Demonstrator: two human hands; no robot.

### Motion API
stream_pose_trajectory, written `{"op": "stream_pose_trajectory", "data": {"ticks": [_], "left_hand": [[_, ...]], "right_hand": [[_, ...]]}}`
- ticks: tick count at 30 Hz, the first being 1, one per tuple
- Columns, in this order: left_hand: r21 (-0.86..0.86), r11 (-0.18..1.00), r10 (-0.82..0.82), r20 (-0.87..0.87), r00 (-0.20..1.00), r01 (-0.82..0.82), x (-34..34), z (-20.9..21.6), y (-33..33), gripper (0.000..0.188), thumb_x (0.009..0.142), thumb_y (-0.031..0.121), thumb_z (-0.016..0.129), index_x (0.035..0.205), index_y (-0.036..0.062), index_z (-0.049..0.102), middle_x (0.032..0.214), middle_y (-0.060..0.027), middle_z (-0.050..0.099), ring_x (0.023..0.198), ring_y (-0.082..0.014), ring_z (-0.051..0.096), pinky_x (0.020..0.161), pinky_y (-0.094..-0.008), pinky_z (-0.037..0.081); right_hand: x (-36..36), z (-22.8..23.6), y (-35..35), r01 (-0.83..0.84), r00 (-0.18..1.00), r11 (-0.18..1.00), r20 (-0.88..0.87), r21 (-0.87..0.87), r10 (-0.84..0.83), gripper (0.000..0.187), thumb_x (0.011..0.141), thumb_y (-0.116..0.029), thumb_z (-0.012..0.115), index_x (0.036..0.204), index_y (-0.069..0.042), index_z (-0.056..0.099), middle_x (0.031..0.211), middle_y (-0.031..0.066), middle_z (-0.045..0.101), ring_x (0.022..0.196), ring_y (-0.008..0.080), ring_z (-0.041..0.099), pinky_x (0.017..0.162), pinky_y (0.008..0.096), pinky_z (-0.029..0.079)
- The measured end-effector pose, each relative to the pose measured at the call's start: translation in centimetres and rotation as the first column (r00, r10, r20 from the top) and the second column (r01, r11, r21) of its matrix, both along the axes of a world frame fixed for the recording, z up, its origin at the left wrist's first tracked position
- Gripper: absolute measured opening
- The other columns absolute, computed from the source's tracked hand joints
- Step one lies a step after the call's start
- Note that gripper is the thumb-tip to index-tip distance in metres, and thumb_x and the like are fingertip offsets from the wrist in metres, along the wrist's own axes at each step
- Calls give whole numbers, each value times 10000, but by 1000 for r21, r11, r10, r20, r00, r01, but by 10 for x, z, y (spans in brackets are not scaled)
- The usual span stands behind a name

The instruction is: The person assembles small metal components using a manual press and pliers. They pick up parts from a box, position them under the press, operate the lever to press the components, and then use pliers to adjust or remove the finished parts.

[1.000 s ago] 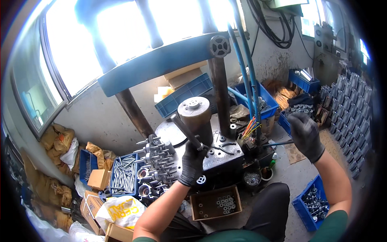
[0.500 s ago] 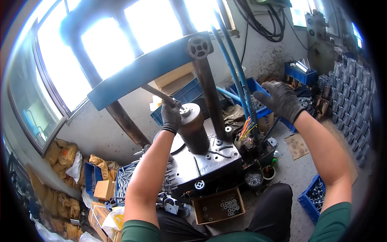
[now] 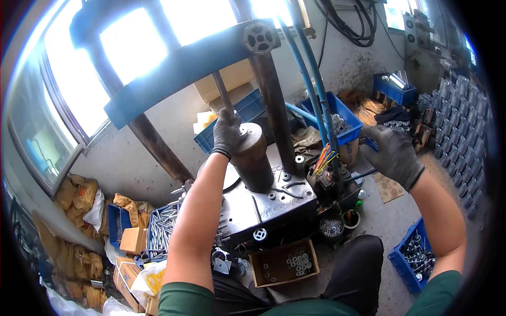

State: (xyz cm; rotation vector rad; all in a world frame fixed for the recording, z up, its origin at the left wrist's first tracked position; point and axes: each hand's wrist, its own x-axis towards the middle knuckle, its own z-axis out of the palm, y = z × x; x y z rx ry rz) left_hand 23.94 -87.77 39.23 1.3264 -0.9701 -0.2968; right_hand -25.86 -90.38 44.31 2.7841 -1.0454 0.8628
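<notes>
Now the left hand, wrapped round the rod, has tipped it steeper — nearly upright at the cylinder's left — while the right hand hovers empty, loosely spread.

"Carrier one?"
"Metal press bed, grey. On it: one thick, dark upright cylinder; one pair of dark pliers, handles spread; one thin rod, near the front edge; small round parts, near the pliers."
"Carrier two?"
"Floor, grey: flat brown cardboard sheet; blue crate of bolts, right."
</notes>
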Motion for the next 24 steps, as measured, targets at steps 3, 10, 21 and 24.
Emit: {"op": "stream_pose_trajectory", "data": {"ticks": [3, 10, 21, 24], "left_hand": [[7, 993, 111, 250, 962, -116, -32, 4, 8, 161, 994, 13, 622, 1113, 99, 558, 903, -40, 618, 818, -126, 545, 740, -322, 510], [-56, 997, 71, 211, 975, -61, -26, 5, 7, 162, 976, 47, 642, 1121, 69, 574, 883, -79, 675, 794, -156, 638, 740, -319, 533], [-7, 988, 151, 321, 935, -157, -23, 6, 13, 210, 952, 53, 682, 1142, 56, 593, 908, -93, 710, 814, -176, 682, 757, -315, 548], [1, 982, 177, 323, 930, -188, -19, 4, 12, 223, 918, 132, 743, 1106, 72, 640, 947, -139, 753, 863, -241, 721, 808, -359, 556]], "right_hand": [[-49, -17, 37, -64, 981, 997, -182, 49, 72, 365, 899, -318, 670, 1141, -45, 686, 964, 212, 727, 898, 395, 720, 834, 485, 573], [-105, -83, 94, -78, 893, 885, -364, 458, 266, 337, 845, -332, 642, 1014, -65, 760, 879, 167, 741, 818, 383, 718, 764, 474, 579], [-97, -99, 120, 62, 928, 913, -360, 404, 97, 225, 788, -270, 677, 718, -56, 667, 721, 188, 647, 696, 398, 672, 653, 480, 541], [-96, -100, 121, 59, 937, 920, -339, 388, 83, 221, 777, -254, 693, 709, -46, 660, 719, 198, 638, 688, 402, 664, 648, 478, 535]]}}
